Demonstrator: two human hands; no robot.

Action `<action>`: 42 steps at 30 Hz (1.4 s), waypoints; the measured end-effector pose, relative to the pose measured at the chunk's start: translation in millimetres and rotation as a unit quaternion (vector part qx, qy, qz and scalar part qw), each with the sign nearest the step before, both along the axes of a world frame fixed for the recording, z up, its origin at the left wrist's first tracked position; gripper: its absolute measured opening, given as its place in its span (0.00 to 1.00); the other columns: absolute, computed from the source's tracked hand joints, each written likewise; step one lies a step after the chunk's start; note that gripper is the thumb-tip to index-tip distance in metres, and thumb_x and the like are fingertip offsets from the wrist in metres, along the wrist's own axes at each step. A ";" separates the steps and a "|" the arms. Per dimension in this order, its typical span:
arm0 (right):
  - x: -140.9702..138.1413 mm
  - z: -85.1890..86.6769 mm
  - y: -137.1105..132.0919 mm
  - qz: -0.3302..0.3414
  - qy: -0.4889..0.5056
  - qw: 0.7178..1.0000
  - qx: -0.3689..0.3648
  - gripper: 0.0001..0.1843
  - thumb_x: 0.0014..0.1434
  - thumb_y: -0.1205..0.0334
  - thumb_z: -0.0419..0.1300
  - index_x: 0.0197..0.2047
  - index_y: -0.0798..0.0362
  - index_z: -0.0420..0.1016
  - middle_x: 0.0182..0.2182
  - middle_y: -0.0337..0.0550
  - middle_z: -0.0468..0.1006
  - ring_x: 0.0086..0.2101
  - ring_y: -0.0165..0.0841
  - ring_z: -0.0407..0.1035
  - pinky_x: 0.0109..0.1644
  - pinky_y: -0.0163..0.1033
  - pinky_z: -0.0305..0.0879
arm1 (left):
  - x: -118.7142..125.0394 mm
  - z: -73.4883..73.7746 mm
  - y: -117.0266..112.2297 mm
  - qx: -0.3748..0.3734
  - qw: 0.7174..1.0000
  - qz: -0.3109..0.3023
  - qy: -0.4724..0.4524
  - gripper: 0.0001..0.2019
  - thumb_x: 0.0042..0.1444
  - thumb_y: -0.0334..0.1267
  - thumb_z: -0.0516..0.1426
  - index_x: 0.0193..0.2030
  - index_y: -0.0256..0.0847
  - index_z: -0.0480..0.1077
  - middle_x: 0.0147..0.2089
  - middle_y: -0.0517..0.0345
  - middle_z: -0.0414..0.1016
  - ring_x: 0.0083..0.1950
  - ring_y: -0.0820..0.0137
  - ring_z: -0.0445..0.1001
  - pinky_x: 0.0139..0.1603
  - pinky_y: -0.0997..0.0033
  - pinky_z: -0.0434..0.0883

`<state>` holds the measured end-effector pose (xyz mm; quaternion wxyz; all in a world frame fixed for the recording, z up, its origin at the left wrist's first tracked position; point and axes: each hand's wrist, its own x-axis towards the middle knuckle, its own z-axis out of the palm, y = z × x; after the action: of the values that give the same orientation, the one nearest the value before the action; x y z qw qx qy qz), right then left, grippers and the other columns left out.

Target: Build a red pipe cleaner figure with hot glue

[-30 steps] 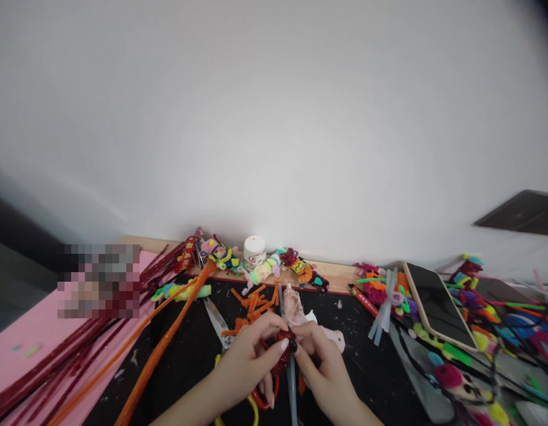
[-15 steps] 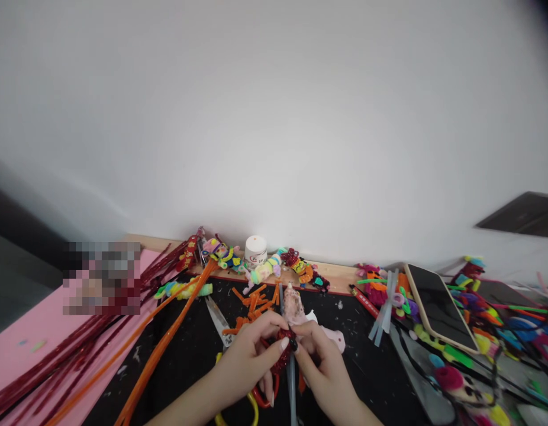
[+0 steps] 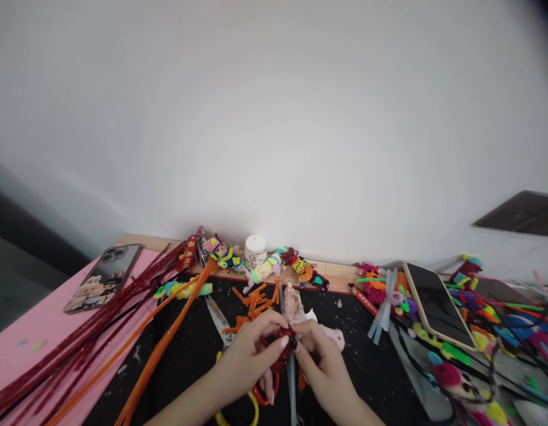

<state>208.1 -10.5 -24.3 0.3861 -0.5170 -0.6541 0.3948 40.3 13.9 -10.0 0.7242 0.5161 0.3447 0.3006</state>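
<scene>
Both hands meet at the near middle of the black mat. My left hand (image 3: 254, 346) is closed on a small sparkly dark red piece (image 3: 283, 354), perhaps of pipe cleaner, with a black part at its right. From the other side my right hand (image 3: 321, 355) pinches the same piece; its fingertips partly hide it. Under the hands run a translucent glue stick (image 3: 292, 387) and the nozzle end of a pale pink glue gun (image 3: 293, 306). Scissors with red and yellow handles (image 3: 255, 408) lie below my left hand, their blades (image 3: 218, 319) pointing away.
Cut orange pipe cleaner bits (image 3: 255, 303) lie beyond my hands. Long red (image 3: 100, 322) and orange stems (image 3: 167, 325) stretch across the left. A white paper cup (image 3: 255, 251) and several fuzzy figures stand along the wall. Phones lie right (image 3: 438, 305) and left (image 3: 103, 278).
My hands and the red piece look almost the same as before. The view has shifted very slightly, and the phone at the left, blurred out earlier, now shows clearly.
</scene>
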 end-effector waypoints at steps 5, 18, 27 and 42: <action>0.5 -0.5 -0.2 0.003 -0.010 1.000 -0.002 0.07 0.62 0.59 0.50 0.40 0.52 0.67 0.19 0.30 0.55 0.22 0.29 0.53 0.27 0.33 0.50 | 0.0 -0.5 -0.1 0.000 1.000 0.006 0.004 0.07 0.60 0.42 0.51 0.42 0.44 0.60 0.37 0.62 0.72 0.15 0.80 0.72 0.10 0.88 0.61; 0.1 -2.4 -1.4 0.000 -0.016 1.000 0.010 0.07 0.62 0.60 0.50 0.40 0.52 0.67 0.20 0.30 0.56 0.22 0.30 0.54 0.27 0.34 0.51 | 0.3 0.2 1.6 -0.007 1.000 0.000 0.000 0.07 0.60 0.41 0.51 0.42 0.43 0.60 0.40 0.60 0.73 0.15 0.80 0.73 0.10 0.88 0.62; -0.5 -0.4 -1.5 -0.005 -0.019 1.000 0.012 0.07 0.61 0.60 0.50 0.38 0.52 0.67 0.20 0.30 0.56 0.22 0.30 0.54 0.27 0.34 0.51 | 0.6 1.1 1.2 -0.010 1.000 0.003 -0.004 0.07 0.60 0.42 0.51 0.42 0.43 0.60 0.38 0.61 0.73 0.14 0.81 0.72 0.10 0.88 0.62; -1.1 2.5 -0.9 -0.013 -0.028 0.999 0.022 0.08 0.61 0.60 0.51 0.38 0.53 0.69 0.19 0.31 0.57 0.22 0.29 0.55 0.27 0.33 0.52 | -0.1 2.2 0.4 -0.008 1.000 0.003 0.004 0.08 0.59 0.43 0.51 0.41 0.43 0.59 0.35 0.61 0.73 0.14 0.79 0.72 0.10 0.87 0.61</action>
<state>207.0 -11.4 -21.9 0.3842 -0.5279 -0.6663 0.3602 40.2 14.2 -7.8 0.7265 0.5100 0.3512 0.2979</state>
